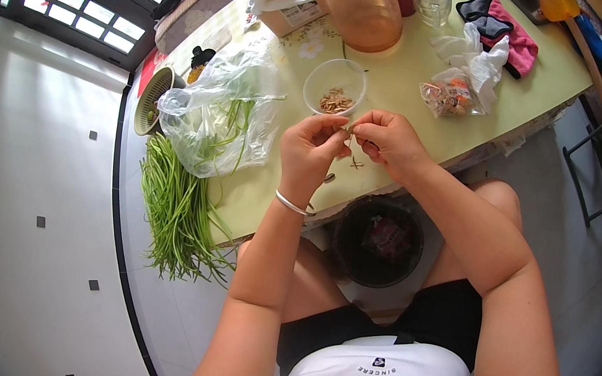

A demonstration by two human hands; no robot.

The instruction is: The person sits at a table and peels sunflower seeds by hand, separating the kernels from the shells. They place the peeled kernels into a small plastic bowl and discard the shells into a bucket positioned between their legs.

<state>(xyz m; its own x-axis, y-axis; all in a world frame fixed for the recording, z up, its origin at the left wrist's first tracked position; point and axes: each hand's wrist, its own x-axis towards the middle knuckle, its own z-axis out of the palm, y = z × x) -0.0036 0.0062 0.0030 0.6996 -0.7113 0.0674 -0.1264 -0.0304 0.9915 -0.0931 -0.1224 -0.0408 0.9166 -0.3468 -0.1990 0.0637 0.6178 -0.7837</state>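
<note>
My left hand (314,147) and my right hand (390,145) meet over the near edge of the table, fingertips pinched close together. Something small and thin is between them, too small to make out. Just beyond my fingers stands a clear plastic bowl (324,74) with a pile of small tan-brown pieces (337,101) in it. A few thin brown bits (357,164) lie on the tabletop under my right hand. One small dark piece (329,178) rests beside my left wrist, near the edge.
Long green stalks (178,216) hang over the table's left edge beside a clear plastic bag (222,113) and a basket (151,103). A large amber jar (358,4) stands behind. A snack packet (448,95) and pink-grey cloth (511,44) lie right. Below sits a black bin (352,263).
</note>
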